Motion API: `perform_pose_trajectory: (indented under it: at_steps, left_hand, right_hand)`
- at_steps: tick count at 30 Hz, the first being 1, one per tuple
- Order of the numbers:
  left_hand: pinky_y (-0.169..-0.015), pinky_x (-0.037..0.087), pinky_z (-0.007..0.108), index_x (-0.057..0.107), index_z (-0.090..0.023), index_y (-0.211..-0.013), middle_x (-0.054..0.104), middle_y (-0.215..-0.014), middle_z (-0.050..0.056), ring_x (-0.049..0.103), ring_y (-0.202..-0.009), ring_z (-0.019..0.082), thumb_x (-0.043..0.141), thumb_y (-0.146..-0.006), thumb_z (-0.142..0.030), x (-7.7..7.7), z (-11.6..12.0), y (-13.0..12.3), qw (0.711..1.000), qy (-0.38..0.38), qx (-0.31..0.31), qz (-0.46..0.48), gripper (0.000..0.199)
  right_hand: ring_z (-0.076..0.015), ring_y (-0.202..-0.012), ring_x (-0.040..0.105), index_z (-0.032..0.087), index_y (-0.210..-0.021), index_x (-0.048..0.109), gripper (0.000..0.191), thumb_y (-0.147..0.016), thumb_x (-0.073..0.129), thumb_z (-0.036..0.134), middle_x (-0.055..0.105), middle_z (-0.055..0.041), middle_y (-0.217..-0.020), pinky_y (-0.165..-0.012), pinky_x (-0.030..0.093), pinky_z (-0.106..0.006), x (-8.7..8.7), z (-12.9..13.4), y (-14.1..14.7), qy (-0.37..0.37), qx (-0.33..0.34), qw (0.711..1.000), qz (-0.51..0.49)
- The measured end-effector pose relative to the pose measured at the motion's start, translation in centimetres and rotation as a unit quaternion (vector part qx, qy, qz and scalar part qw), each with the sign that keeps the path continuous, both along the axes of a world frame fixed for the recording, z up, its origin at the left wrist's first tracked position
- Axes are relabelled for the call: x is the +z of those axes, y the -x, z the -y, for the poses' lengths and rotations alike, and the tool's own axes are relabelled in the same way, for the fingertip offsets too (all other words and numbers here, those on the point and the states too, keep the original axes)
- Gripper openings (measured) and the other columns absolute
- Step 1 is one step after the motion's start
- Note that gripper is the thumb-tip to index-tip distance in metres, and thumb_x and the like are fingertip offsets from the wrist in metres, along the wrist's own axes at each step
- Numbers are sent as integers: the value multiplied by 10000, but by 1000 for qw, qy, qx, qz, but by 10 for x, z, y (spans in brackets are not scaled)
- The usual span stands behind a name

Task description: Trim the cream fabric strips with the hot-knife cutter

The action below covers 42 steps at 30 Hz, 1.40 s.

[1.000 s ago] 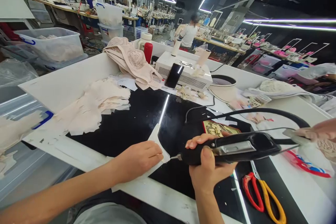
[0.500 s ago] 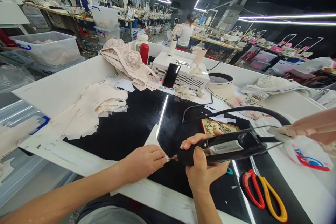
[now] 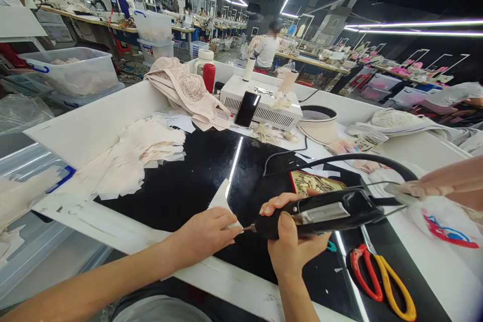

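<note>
My left hand point(image 3: 206, 234) is closed, its fingers pinching a small white fabric piece point(image 3: 219, 200) against the black work surface. Only the upper, pointed part of that piece shows; the rest lies under my fingers. My right hand point(image 3: 296, 246) wraps round a black hand-held power tool point(image 3: 320, 214) with a metal plate on its side. The tool lies almost level, and its thin metal tip point(image 3: 248, 228) meets the fabric edge at my left fingertips. A thick black cable point(image 3: 354, 157) arches over the tool's rear end.
Stacked cream fabric pieces point(image 3: 141, 153) lie left, lace bra parts point(image 3: 184, 85) behind them. A white vented box point(image 3: 260, 100) and phone point(image 3: 247, 109) stand at the back. Right are a tray of small metal parts point(image 3: 313, 182), red-and-yellow scissors point(image 3: 381, 279) and a hanging pink cloth point(image 3: 456, 181).
The whole view has shifted slightly. My left fingers have moved a little at the fabric edge; my right hand keeps its hold on the tool.
</note>
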<state>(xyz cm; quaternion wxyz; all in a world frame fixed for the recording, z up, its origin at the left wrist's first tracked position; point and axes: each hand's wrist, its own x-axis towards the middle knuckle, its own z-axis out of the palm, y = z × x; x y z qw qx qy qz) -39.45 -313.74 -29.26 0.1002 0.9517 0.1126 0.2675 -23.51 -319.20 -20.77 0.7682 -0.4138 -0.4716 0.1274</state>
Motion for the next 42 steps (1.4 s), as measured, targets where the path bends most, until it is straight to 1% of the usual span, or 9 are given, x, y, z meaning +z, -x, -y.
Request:
perform_pose_trajectory:
  at_steps: [4,8,10,15,19,23,29,35,42]
  left_hand:
    - [-994,607,400,636,-166,-1269,693,-1202,78,674,-1135,264,711,-974,-161,-2,1,1,1000,-13,6,10,304]
    - [-1130,534,444,642,-184,-1285,672,-1254,85,661,-1182,255,736,-971,-211,-3,2,2,999,-40,20,16,329]
    - [-1152,514,445,638,-188,-1303,661,-1259,91,654,-1189,254,744,-971,-242,-3,2,2,998,-55,29,9,353]
    - [-1119,533,432,623,-197,-1342,656,-1222,88,648,-1146,255,753,-966,-259,-4,3,4,998,-58,29,-17,403]
    - [-1037,582,426,634,-226,-1321,656,-1198,77,658,-1082,249,778,-926,-186,-3,3,6,999,-23,33,-4,423]
    - [-989,609,433,642,-221,-1296,652,-1221,91,664,-1090,270,796,-890,-133,-1,4,7,999,-15,38,8,443]
    - [-1046,585,482,637,-204,-1298,649,-1240,107,664,-1115,279,796,-900,-154,-3,6,8,999,-14,35,-5,431]
    - [-1101,549,495,645,-223,-1316,648,-1263,100,660,-1149,269,721,-949,-137,-7,8,8,999,-10,42,-7,384]
    - [-1074,569,465,680,-232,-1287,663,-1253,102,678,-1133,249,628,-1016,-162,-4,9,10,999,-11,46,13,284]
  right_hand:
    - [-134,-644,660,292,-1284,571,441,-910,761,154,677,44,-856,-608,597,-309,0,1,1,-2,7,1000,-1]
    - [-137,-641,660,290,-1269,565,437,-903,758,149,673,49,-848,-611,602,-315,-1,2,1,5,7,1000,-9]
    - [-138,-643,658,292,-1268,563,439,-901,755,145,671,49,-851,-608,600,-314,-1,3,1,7,8,1000,-10]
    - [-139,-651,658,291,-1284,565,443,-907,751,148,674,44,-862,-618,602,-320,-1,3,1,4,12,1000,-4]
    - [-140,-649,659,290,-1283,566,441,-908,759,161,674,42,-862,-615,600,-319,-2,2,1,1,15,1000,-3]
    - [-140,-655,659,287,-1283,566,438,-910,760,167,669,40,-862,-615,596,-314,-3,3,1,5,20,1000,-10]
    - [-142,-651,654,285,-1282,561,440,-904,757,176,663,39,-857,-617,592,-320,-3,5,2,8,17,1000,-10]
    - [-141,-661,656,288,-1284,565,437,-908,762,182,659,36,-871,-620,594,-320,-4,7,4,7,25,1000,-14]
    - [-142,-655,657,284,-1290,572,434,-913,764,187,667,37,-868,-611,590,-317,-2,6,4,4,39,999,-15]
